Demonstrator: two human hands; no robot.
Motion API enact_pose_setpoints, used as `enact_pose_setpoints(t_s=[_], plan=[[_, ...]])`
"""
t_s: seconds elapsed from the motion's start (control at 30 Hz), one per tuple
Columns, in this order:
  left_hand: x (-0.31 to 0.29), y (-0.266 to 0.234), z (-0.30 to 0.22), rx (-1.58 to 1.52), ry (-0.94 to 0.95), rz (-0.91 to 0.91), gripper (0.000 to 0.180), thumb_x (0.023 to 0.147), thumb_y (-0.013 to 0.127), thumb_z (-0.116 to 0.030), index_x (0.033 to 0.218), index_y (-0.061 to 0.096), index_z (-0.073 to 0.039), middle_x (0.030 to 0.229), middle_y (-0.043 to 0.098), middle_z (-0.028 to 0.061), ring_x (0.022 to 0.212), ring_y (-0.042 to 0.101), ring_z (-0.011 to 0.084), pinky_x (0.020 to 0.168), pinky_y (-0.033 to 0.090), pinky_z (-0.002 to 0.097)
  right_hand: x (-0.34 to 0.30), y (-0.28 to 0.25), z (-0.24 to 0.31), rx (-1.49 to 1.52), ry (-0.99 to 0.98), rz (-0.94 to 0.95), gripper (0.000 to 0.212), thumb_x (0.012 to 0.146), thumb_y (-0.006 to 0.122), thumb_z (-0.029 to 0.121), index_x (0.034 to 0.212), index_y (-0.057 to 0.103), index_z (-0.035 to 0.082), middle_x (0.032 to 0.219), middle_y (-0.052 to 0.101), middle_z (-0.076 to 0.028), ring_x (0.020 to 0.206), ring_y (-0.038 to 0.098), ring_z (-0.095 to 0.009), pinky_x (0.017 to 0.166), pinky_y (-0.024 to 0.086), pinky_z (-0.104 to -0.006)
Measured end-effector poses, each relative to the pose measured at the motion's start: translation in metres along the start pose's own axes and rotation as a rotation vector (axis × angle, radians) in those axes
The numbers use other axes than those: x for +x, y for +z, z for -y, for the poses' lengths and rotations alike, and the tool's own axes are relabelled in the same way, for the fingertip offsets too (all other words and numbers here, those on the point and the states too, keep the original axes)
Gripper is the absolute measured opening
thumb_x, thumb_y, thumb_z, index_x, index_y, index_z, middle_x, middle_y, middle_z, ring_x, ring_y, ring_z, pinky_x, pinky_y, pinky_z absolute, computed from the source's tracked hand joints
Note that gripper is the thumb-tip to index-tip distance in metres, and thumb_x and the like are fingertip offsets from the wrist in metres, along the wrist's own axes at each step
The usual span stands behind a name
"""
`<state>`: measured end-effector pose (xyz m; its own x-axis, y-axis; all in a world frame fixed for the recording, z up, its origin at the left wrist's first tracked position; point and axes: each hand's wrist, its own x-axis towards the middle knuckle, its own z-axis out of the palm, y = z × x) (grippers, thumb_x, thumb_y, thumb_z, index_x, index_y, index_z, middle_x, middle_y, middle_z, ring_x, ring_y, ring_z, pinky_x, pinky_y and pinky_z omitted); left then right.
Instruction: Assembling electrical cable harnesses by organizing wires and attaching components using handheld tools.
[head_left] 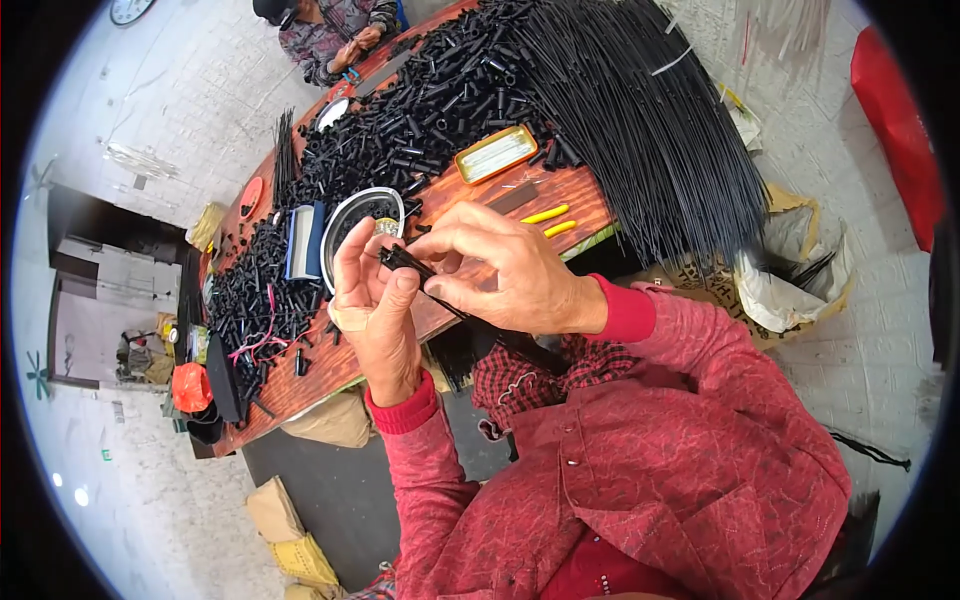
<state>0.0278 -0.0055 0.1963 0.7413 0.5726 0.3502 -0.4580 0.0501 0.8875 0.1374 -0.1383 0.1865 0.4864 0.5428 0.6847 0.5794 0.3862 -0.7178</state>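
Observation:
My left hand (378, 310) is raised over the table's front edge, its fingers curved upward and its thumb against the end of a bundle of thin black rods (450, 304). From the right, my right hand (510, 268) pinches the same bundle a little further along. The rods slant down from the fingers toward my lap, where their lower part is lost against dark things. Several short black tips (392, 257) stick out between my hands. Just beyond my right hand lies a pair of yellow handles (548, 220).
Heaped black tubes (430, 120) spread across the reddish wooden table (320, 385). Long black rods (640, 130) lie in a thick stack at the right. Near my hands are a yellow-rimmed tray (497, 154), a round white-rimmed bowl (330, 235) and a blue-and-white box (304, 243). Another person (335, 40) sits across.

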Motion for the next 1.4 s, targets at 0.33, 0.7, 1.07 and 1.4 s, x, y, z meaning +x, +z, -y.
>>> enact_pose_setpoints(t_s=[0.33, 0.7, 1.07, 1.4], plan=[[0.006, 0.012, -0.006, 0.053, 0.035, 0.031, 0.071, 0.078, 0.076, 0.002, 0.141, 0.042, 0.000, 0.115, 0.059, 0.0089, 0.099, 0.060, 0.0135, 0.086, 0.052, 0.0253, 0.010, -0.004, -0.002, 0.145, 0.072, 0.139, 0.048, 0.083, 0.070, 0.008, 0.131, 0.062, 0.008, 0.106, 0.060, -0.009, 0.101, 0.059, -0.022, 0.086, 0.049, -0.0331], [0.010, 0.019, -0.003, 0.066, 0.036, 0.101, 0.057, 0.074, 0.076, 0.011, 0.126, 0.053, 0.003, 0.110, 0.059, 0.0068, 0.096, 0.061, 0.0130, 0.085, 0.054, 0.0258, 0.018, -0.010, -0.012, 0.983, 0.437, 0.230, 0.024, 0.093, 0.065, 0.019, 0.109, 0.063, 0.001, 0.103, 0.061, -0.001, 0.097, 0.057, -0.008, 0.087, 0.045, -0.0237], [0.016, 0.015, 0.005, -0.015, -0.020, 0.108, 0.049, 0.080, 0.075, 0.002, 0.125, 0.053, 0.002, 0.096, 0.062, 0.0033, 0.084, 0.061, 0.0095, 0.072, 0.052, 0.0224, 0.023, -0.013, -0.004, 0.914, 0.450, 0.199, 0.025, 0.099, 0.060, 0.032, 0.098, 0.059, 0.007, 0.087, 0.055, 0.006, 0.079, 0.050, -0.002, 0.067, 0.040, -0.0187], [0.017, 0.008, 0.012, -0.247, -0.098, 0.179, 0.038, 0.087, 0.071, -0.009, 0.120, 0.055, 0.001, 0.091, 0.063, 0.0069, 0.078, 0.060, 0.0151, 0.070, 0.052, 0.0297, 0.023, -0.010, -0.020, 0.944, 0.473, 0.201, 0.027, 0.101, 0.054, 0.033, 0.103, 0.060, 0.007, 0.092, 0.061, 0.002, 0.084, 0.056, -0.005, 0.076, 0.046, -0.0221]])
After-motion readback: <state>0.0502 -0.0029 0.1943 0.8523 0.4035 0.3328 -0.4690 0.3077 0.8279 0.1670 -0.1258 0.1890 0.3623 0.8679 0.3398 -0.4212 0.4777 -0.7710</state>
